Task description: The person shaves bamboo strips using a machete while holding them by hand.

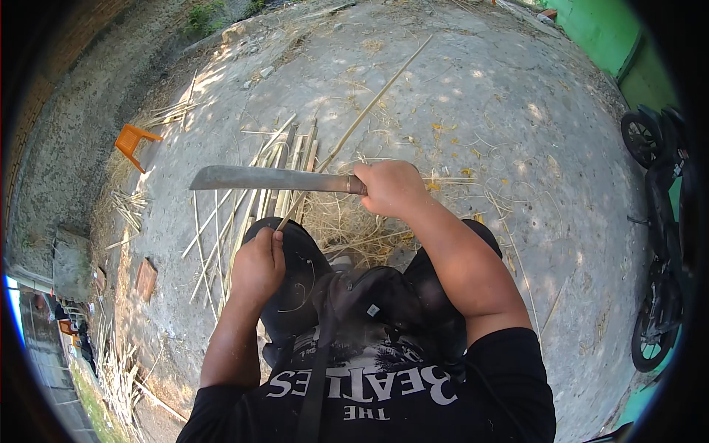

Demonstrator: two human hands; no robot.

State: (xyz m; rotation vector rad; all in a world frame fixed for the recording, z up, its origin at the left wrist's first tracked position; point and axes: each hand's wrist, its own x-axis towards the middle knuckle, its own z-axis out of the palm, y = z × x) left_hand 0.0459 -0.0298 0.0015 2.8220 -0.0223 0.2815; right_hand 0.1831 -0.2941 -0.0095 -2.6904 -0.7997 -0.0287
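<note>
My right hand [391, 188] is closed round the handle of a machete [258, 178], whose long grey blade points left, roughly level across my front. In my left hand [258, 267], above my left knee, the thumb and fingers pinch the near end of a long thin bamboo strip [377, 100]. The strip slants away, up and to the right. The blade crosses over it near the handle; whether the two touch I cannot tell. Several split bamboo pieces [214, 255] lie on the ground beyond and left of my left knee. A heap of thin shavings [354, 221] lies between my knees.
Grey concrete ground [458, 96] spreads around me, with scattered shavings and dry leaves. An orange plastic chair [133, 144] is at the left. More bamboo piles [122, 380] lie along the left side, near a rough wall [66, 148]. A dark motorbike [657, 236] is at the right.
</note>
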